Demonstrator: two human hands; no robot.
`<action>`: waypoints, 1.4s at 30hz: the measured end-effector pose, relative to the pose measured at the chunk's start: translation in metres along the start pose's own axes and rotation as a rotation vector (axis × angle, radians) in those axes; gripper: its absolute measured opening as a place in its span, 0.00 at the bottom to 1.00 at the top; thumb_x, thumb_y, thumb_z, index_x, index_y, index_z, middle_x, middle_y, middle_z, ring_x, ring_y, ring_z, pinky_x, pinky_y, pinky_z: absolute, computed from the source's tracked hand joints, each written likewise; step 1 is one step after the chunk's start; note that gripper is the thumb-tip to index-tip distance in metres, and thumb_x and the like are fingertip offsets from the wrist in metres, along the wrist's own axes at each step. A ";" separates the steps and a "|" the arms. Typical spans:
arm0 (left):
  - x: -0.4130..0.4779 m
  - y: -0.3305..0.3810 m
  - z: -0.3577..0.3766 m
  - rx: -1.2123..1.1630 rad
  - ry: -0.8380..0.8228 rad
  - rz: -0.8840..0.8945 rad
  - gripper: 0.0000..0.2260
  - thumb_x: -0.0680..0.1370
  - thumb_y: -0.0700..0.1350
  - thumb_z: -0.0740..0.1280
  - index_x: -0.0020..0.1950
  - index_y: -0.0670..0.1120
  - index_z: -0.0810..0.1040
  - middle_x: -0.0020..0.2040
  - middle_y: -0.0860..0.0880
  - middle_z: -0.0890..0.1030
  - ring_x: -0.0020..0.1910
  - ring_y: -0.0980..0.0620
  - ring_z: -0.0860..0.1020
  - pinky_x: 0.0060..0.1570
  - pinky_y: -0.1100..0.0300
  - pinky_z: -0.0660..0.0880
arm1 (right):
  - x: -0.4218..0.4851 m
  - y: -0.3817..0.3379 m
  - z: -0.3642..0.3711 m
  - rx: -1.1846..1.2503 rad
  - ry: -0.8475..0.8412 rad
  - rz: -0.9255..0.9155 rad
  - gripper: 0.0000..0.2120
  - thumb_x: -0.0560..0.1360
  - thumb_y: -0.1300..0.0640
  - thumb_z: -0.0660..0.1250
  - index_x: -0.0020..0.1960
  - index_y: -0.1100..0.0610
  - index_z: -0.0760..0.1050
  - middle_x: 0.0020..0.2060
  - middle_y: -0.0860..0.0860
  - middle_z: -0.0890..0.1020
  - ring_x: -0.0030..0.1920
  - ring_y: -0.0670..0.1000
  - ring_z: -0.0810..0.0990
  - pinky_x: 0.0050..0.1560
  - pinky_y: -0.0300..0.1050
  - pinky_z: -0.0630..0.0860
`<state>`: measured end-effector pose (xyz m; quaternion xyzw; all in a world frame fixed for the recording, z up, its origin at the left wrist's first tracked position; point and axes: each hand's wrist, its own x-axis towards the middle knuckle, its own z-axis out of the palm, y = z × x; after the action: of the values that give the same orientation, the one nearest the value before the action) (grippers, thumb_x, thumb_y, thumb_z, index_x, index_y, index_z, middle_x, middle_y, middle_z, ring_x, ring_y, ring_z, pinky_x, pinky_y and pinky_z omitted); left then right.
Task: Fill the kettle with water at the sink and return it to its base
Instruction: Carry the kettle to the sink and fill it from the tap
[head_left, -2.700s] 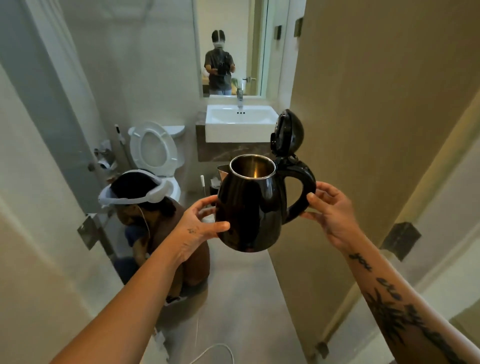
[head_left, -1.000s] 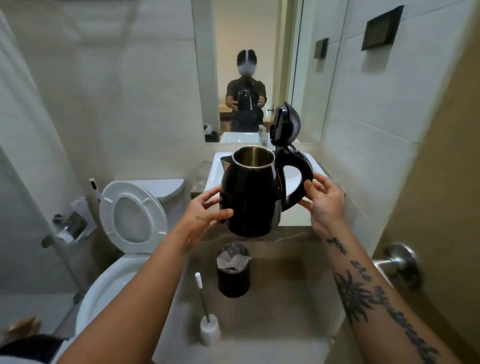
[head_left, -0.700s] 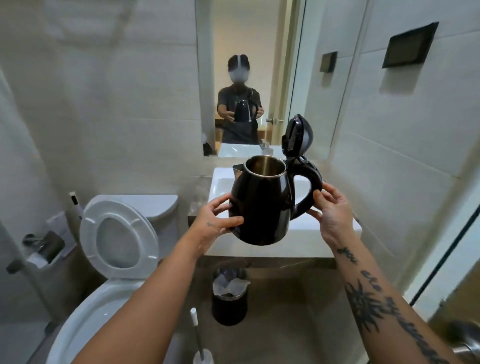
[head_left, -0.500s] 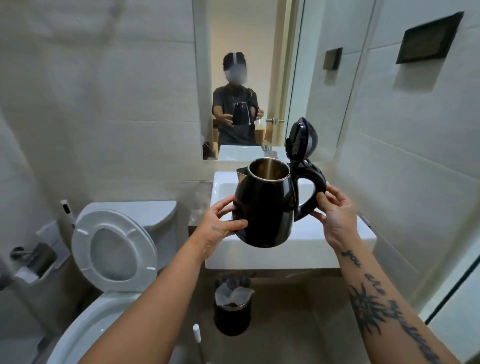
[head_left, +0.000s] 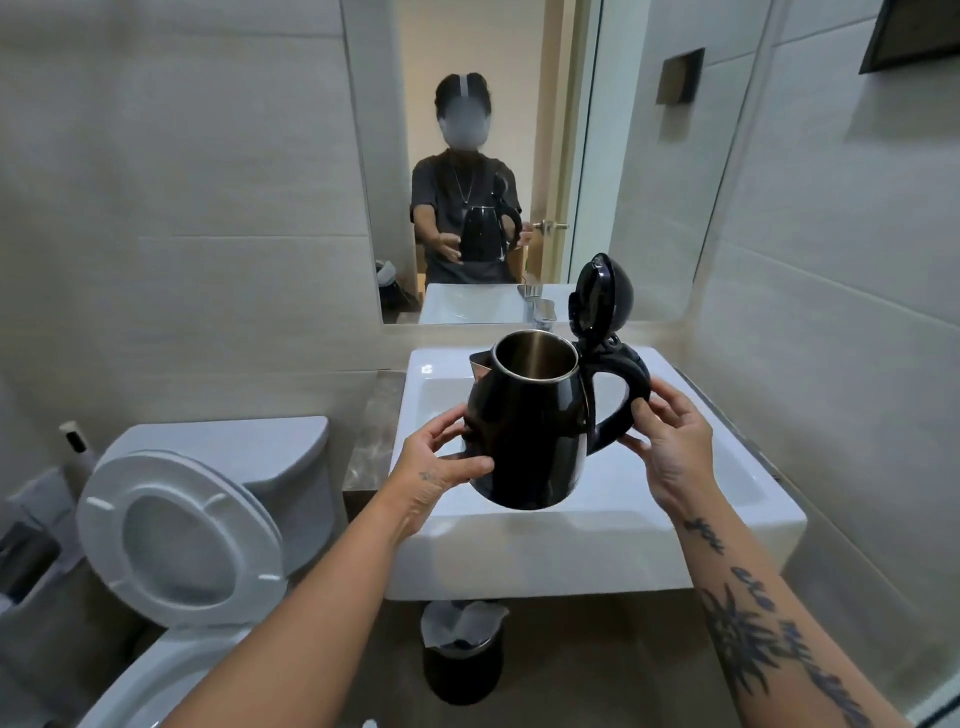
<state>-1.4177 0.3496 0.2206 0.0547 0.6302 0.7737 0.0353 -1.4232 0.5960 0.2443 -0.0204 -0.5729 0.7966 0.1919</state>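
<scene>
I hold one black kettle (head_left: 530, 436) in the air above the near part of the white sink (head_left: 597, 551), its lid (head_left: 600, 293) flipped up and the bare metal inside showing. My left hand (head_left: 441, 467) grasps the kettle's body, thumb on the near side and fingers wrapped round the far left. My right hand (head_left: 670, 441) grips the handle (head_left: 626, 395) on the right side, fingers curled over it. The spout points far left.

Beyond the kettle, one chrome faucet (head_left: 543, 312) stands at the far edge of the sink, partly hidden by the raised lid. Above it hangs one mirror (head_left: 649, 171), which reflects me holding the kettle with both hands in front of a doorway.

To the left of the sink stands one white toilet (head_left: 208, 499), its seat and lid raised against the tank. Under the sink, on the floor, sits one small dark waste bin (head_left: 462, 654) lined with a pale bag. A small dark object (head_left: 392, 288) shows in the mirror's lower left corner; I cannot tell what it is. Pale tiles cover the walls on both sides.
</scene>
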 end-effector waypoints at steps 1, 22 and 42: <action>0.011 -0.003 0.001 0.003 0.008 0.000 0.27 0.62 0.31 0.77 0.52 0.57 0.78 0.55 0.53 0.77 0.63 0.43 0.73 0.62 0.41 0.72 | 0.011 0.006 -0.001 -0.004 -0.012 0.004 0.10 0.73 0.65 0.65 0.51 0.53 0.75 0.52 0.61 0.77 0.49 0.57 0.78 0.46 0.53 0.79; 0.187 -0.115 0.037 -0.058 0.059 -0.238 0.40 0.50 0.41 0.79 0.61 0.48 0.72 0.61 0.48 0.74 0.51 0.52 0.81 0.47 0.54 0.79 | 0.195 0.120 -0.067 -0.159 -0.169 0.255 0.23 0.60 0.46 0.76 0.51 0.55 0.77 0.44 0.54 0.78 0.42 0.53 0.78 0.41 0.49 0.80; 0.226 -0.157 0.024 0.119 0.077 -0.274 0.41 0.51 0.43 0.80 0.64 0.50 0.72 0.64 0.51 0.75 0.56 0.48 0.80 0.45 0.65 0.78 | 0.232 0.182 -0.082 -0.069 -0.276 0.430 0.26 0.51 0.45 0.79 0.46 0.52 0.79 0.43 0.58 0.76 0.40 0.53 0.78 0.44 0.54 0.80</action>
<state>-1.6413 0.4326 0.0807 -0.0595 0.6772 0.7246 0.1132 -1.6687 0.6970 0.0920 -0.0393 -0.6031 0.7942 -0.0629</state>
